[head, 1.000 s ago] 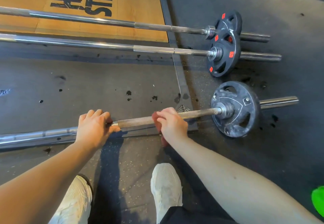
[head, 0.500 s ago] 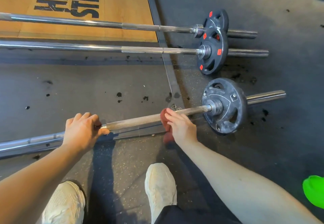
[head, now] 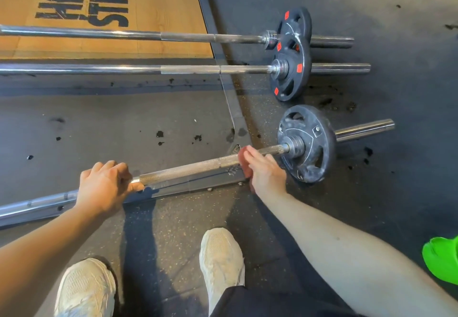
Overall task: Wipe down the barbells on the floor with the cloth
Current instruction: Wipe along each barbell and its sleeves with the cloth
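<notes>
Down on the floor, three barbells lie side by side. The nearest barbell [head: 188, 168] runs at a slant, with a rough, dull grey knurled stretch between the two hands and smooth bright steel further left. The left hand [head: 104, 185] grips it from above, fingers [head: 109, 165] curled over the shaft and thumb tucked under at the edge of the knurling. The right hand [head: 265, 170] sits close to the collar, its fingers [head: 252, 154] folded over a reddish cloth [head: 244, 165] that wraps the bar, with soft fabric bunched out on the thumb side and below the palm. Just beyond it is a round grey plate [head: 307, 143], scuffed and chalky, with cut-out grip holes and the smooth sleeve poking out past it.

Further off, the middle barbell [head: 124, 69] and the far barbell [head: 124, 34] lie near parallel, both shiny chrome, each with a black plate [head: 291, 78] marked in red; the two plates overlap. The far bar crosses a wooden platform [head: 161, 6] with bold black lettering. The speckled rubber floor [head: 396, 192] has dark spots. Two pale mesh shoes [head: 221, 257] stand below, and something bright green [head: 443, 259] shows at the right edge
</notes>
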`<state>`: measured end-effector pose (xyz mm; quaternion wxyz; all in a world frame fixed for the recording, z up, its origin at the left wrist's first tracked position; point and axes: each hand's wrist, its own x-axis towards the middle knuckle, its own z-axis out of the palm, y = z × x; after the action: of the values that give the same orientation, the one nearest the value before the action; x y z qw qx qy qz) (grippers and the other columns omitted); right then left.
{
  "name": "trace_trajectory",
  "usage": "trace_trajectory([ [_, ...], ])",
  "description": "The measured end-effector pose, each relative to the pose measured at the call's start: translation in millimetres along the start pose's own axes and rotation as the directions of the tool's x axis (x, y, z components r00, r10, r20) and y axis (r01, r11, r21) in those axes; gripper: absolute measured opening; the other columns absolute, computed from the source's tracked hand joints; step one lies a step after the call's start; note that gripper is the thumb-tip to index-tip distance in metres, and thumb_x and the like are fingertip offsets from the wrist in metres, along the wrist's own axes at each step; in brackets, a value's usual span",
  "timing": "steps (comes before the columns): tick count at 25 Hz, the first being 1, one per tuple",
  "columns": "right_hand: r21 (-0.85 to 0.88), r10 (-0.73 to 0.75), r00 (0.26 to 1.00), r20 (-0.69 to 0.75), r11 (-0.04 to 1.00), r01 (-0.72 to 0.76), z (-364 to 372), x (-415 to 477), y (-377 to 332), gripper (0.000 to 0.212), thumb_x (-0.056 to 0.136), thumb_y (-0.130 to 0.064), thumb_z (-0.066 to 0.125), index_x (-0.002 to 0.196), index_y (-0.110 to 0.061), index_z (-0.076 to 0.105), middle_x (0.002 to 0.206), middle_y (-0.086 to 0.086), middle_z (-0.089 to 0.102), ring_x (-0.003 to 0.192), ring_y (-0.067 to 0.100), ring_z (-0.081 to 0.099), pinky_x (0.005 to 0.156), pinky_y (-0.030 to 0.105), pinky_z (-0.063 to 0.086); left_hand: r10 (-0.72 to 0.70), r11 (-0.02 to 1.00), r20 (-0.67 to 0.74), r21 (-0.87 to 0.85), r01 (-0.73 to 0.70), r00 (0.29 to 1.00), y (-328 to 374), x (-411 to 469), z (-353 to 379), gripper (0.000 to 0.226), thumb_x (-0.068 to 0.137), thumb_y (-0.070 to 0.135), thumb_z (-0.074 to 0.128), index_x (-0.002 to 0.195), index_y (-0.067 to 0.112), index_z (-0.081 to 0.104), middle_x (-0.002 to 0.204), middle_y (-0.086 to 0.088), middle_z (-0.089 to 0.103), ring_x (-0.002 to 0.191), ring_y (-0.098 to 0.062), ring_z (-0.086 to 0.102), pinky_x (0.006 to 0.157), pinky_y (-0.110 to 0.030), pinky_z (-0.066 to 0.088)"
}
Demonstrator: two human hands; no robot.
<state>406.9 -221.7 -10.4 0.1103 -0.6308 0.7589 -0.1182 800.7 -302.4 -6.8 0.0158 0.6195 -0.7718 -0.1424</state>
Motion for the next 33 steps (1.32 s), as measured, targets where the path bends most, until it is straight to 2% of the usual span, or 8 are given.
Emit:
trace_trajectory([
  [5,-0.014,0.332,0.941,-0.064,0.943,-0.334,-3,-4,-29,0.073,0.092,-0.006,0.066,0.157,-0.020,0.034,0.158,-0.004,0.039,0.123,0.027,0.050,0.089,0.043,0.054,-0.009,0.999,-0.018,-0.047,0.008,1.000,12,-1,5,0.027,0.081,0.048,0.077,0.095,0.029,0.064,0.093,0.006,0.055,0.086,-0.018,0.044,0.078,-0.038,0.037],
  [9,0.133,0.135,0.989,0.066,0.981,-0.143,27,-17,-98,0.085,0.088,-0.006,0.074,0.158,-0.025,0.029,0.155,0.001,0.039,0.128,0.026,0.050,0.101,0.046,0.054,-0.021,0.999,0.004,-0.044,0.021,1.000,5,3,2,0.028,0.080,0.051,0.075,0.093,0.030,0.062,0.092,0.007,0.054,0.084,-0.018,0.044,0.078,-0.039,0.039],
  [15,0.027,-0.196,0.975,0.105,0.981,0.194,13,-9,-52,0.069,0.093,0.001,0.062,0.152,-0.029,0.045,0.162,-0.018,0.034,0.122,0.022,0.047,0.082,0.042,0.052,-0.003,1.000,-0.035,-0.005,0.003,0.999,2,-1,8,0.026,0.084,0.049,0.074,0.100,0.029,0.067,0.096,0.007,0.057,0.086,-0.016,0.043,0.080,-0.037,0.035],
  [19,-0.048,0.203,0.979,-0.006,0.978,-0.203,-14,0,8,0.055,0.102,-0.008,0.052,0.151,-0.032,0.047,0.161,-0.021,0.034,0.117,0.025,0.051,0.083,0.041,0.053,-0.015,0.997,-0.031,-0.074,0.012,0.999,11,-2,9,0.029,0.083,0.057,0.070,0.099,0.033,0.061,0.097,0.011,0.052,0.090,-0.016,0.042,0.087,-0.039,0.037],
  [22,0.063,0.340,0.940,-0.016,0.939,-0.339,-6,4,-44,0.045,0.104,-0.013,0.054,0.148,-0.021,0.052,0.159,-0.010,0.042,0.130,0.025,0.048,0.098,0.046,0.051,-0.023,0.995,-0.033,-0.094,0.019,0.999,10,-4,9,0.033,0.082,0.061,0.068,0.096,0.034,0.058,0.096,0.012,0.049,0.091,-0.016,0.041,0.086,-0.037,0.036],
  [25,0.144,0.223,0.974,0.037,0.963,-0.226,7,2,-113,0.031,0.096,-0.012,0.067,0.127,-0.019,0.067,0.134,-0.004,0.063,0.123,0.022,0.054,0.092,0.044,0.054,-0.018,0.994,-0.056,-0.105,0.012,0.998,6,-6,8,0.034,0.083,0.064,0.067,0.097,0.033,0.059,0.097,0.011,0.050,0.091,-0.014,0.041,0.087,-0.035,0.036],
  [29,0.067,-0.095,0.971,0.221,0.994,0.083,25,6,-201,0.016,0.092,-0.005,0.062,0.093,-0.021,0.060,0.104,-0.003,0.062,0.099,0.022,0.054,0.070,0.036,0.048,-0.040,0.996,-0.051,-0.081,0.036,0.998,7,-9,9,0.036,0.086,0.061,0.064,0.106,0.031,0.064,0.107,0.009,0.057,0.099,-0.014,0.041,0.099,-0.037,0.038],
  [33,0.149,-0.278,0.915,0.292,0.958,0.244,32,13,-201,0.023,0.095,-0.009,0.059,0.111,-0.022,0.069,0.122,-0.004,0.065,0.109,0.025,0.056,0.080,0.037,0.047,-0.024,0.999,-0.080,-0.042,0.021,0.996,3,-11,10,0.038,0.088,0.061,0.062,0.109,0.029,0.066,0.110,0.006,0.060,0.103,-0.018,0.046,0.104,-0.040,0.037],
])
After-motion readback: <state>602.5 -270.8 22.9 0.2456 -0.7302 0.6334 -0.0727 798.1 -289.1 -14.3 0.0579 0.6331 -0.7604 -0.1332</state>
